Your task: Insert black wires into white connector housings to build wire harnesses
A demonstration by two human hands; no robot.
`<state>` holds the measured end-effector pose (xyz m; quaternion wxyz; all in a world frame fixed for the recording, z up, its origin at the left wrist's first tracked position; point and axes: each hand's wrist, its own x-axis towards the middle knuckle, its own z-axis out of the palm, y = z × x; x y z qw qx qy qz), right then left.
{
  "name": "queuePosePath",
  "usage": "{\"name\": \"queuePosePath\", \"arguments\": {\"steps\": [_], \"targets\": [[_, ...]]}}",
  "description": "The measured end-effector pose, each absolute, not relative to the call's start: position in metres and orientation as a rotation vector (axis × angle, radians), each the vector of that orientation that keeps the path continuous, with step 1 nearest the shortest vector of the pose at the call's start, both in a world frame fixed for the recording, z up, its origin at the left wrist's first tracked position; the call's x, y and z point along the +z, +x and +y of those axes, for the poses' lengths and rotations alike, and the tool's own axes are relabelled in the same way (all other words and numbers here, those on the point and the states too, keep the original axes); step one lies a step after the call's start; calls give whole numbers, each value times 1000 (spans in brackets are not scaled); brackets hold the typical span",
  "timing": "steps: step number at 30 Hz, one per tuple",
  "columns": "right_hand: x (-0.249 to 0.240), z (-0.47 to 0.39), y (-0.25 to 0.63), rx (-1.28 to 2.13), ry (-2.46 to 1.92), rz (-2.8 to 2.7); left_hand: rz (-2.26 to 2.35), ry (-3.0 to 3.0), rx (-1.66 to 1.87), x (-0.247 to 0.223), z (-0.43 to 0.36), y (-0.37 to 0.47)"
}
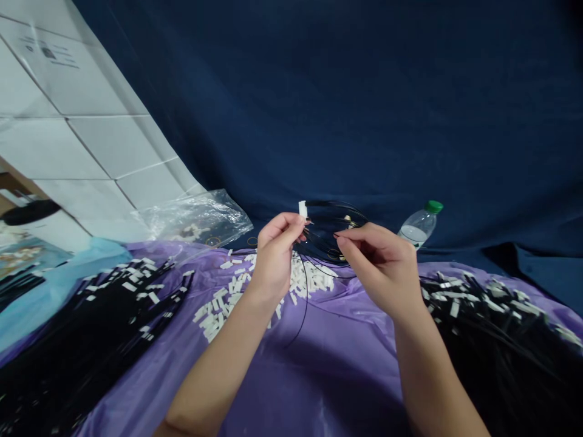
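Between thumb and fingers, my left hand [279,252] pinches a small white plastic connector [302,209], held upright above the pile. Thin black wires [337,205] run from the connector and loop over toward the right. My right hand [380,261] is closed in a pinch at the black wires, thumb against forefinger; the exact wire end is too small to make out. One loose wire [306,297] hangs down below the left hand. Under and behind both hands lies a heap of loose white connectors [314,276] on a purple cloth [337,340].
Bundles of black wires with white connectors lie at left [86,340] and right [496,340]. A clear plastic bag [204,215] sits at the back left, a green-capped bottle [416,226] at the back right. Behind hangs a dark blue cloth [341,103]; white boxes [104,142] stand left.
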<state>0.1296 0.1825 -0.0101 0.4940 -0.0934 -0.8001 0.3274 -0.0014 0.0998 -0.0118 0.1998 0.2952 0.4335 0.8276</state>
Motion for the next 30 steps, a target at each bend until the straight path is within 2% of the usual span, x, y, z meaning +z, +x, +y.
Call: {"name": "queuePosePath", "arguments": {"steps": [12,22,30], "targets": [[-10,183,130,764,-199,-1951,1188,847,2283,-9,98,1],[-8,180,127,480,-251,-1946,1338,1035,2187,-13,97,1],[-16,172,120,437,-231,-1924,1316,1014,2183,-13,98,6]]}}
